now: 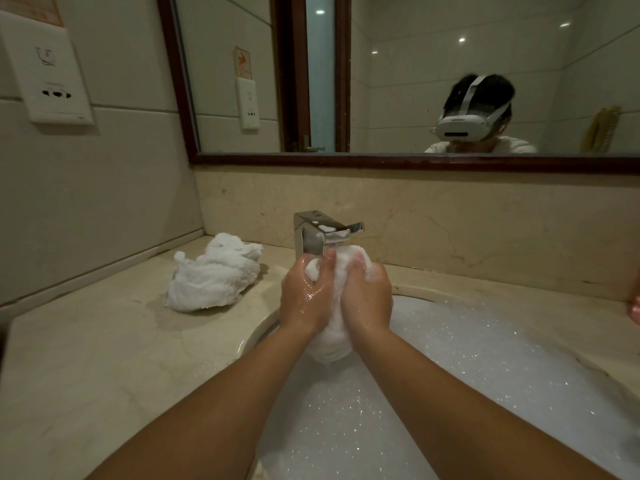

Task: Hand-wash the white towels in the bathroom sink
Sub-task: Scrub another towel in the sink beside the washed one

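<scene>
Towels: two white terry-cloth towels show; one is being washed, one waits.
Sink: round white basin [258, 336] full of foamy, sparkling water, filling the frame from 4 to 7 o'clock.
Counter: beige marble top [86, 341] at 8 to 9 o'clock.
Waiting towel: crumpled white towel [213, 273] on the counter at 9 o'clock of the hands, near but apart from them.
Sudsy towel: bunched white soapy towel [332, 334] held above the water, just below the chrome square faucet [311, 233]; its long axis runs 12 to 6 o'clock, upright between the palms.
Left hand [304, 299]: fingers curled, squeezing the bundle's 9 o'clock side.
Right hand [369, 297]: fingers curled, squeezing its 3 o'clock side.
Coming move: likely a wring or rub; the hands press toward each other across the towel's axis, and the left is nearer the waiting towel.
</scene>
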### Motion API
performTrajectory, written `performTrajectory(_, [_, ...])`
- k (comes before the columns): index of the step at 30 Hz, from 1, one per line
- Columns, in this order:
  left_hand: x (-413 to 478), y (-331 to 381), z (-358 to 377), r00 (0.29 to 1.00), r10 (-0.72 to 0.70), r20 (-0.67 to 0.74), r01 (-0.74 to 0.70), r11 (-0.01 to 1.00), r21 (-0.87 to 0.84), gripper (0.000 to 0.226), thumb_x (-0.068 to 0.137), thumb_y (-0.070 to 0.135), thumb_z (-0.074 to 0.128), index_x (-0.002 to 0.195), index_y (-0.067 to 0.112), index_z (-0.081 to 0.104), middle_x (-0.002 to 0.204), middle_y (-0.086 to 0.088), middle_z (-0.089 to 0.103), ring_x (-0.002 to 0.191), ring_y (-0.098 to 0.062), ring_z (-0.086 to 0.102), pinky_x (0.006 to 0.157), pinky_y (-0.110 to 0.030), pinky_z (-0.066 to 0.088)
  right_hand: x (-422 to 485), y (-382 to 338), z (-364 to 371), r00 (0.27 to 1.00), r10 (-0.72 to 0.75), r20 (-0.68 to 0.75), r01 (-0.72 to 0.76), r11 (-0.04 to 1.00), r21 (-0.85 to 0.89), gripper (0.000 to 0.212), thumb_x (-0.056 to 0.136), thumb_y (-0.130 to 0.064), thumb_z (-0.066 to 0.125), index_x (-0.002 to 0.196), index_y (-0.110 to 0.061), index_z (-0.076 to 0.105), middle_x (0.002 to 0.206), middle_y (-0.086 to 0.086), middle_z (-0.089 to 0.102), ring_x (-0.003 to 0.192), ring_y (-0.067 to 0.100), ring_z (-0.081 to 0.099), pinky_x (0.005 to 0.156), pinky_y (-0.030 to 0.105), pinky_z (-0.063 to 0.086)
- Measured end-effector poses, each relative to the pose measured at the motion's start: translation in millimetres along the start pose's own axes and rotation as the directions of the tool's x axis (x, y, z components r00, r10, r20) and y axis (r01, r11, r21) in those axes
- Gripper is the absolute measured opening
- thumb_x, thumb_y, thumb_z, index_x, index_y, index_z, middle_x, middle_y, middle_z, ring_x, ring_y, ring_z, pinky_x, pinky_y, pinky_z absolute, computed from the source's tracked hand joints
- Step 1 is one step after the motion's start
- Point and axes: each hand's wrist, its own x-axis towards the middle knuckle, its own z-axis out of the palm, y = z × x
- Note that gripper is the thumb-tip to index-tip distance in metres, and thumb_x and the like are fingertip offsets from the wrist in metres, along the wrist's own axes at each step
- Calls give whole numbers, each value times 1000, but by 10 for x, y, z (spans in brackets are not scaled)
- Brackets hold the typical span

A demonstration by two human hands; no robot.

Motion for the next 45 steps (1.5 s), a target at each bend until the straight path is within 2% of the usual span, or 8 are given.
performTrajectory(7, [-1,13,1,1000,-11,-1,11,1000,6,33,100,61,53,86,33,63,82,10,70,78,-3,65,66,-23,46,-8,-1,-1,1000,-8,4,8,1000,3,41,109,-53,42,121,-21,64,102,-2,67,100,23,64,85,36,49])
performTrajectory(18, [-5,21,-10,1000,-15,3,14,1000,23,35,99,63,51,88,32,63,83,10,70,79,-4,65,65,-23,45,-19,-4,13,1000,-9,-6,9,1000,2,43,108,-54,42,123,-21,65,108,0,70,105,26,66,97,47,55])
performTrajectory(21, [-10,24,-12,1000,-17,1,17,1000,22,34,100,62,51,87,33,62,82,10,70,77,-1,64,63,-20,42,-25,-13,12,1000,1,-5,-1,1000,9,42,108,-54,42,124,-23,65,108,0,70,103,25,66,96,46,55])
performTrajectory(25, [-2,19,-11,1000,-19,3,19,1000,25,35,100,62,52,86,32,63,82,9,70,79,-5,65,66,-25,46,-23,-17,1,1000,7,-3,-7,1000,9,38,109,-52,43,122,-23,64,103,-3,67,102,25,65,92,40,53])
performTrajectory(29, [-12,42,-22,999,-31,9,30,999,23,34,100,61,52,85,32,62,80,10,69,76,0,63,63,-20,43,-20,-16,4,1000,4,-4,-4,1000,7,39,109,-53,43,123,-23,64,103,-3,67,101,24,64,90,39,52])
performTrajectory(34, [-11,33,-8,999,-31,9,30,999,30,36,99,64,51,86,32,62,82,10,70,78,-4,65,65,-24,45,-22,-16,16,1000,3,-7,-3,1000,6,39,109,-54,43,124,-24,64,105,-2,68,103,24,65,94,42,54])
performTrajectory(45, [-8,41,-22,999,-34,11,34,999,17,33,100,61,51,86,33,62,83,11,70,79,-1,64,65,-21,45,-22,-21,7,1000,0,-1,0,1000,6,40,109,-53,42,123,-23,64,104,-2,68,101,24,66,93,42,55])
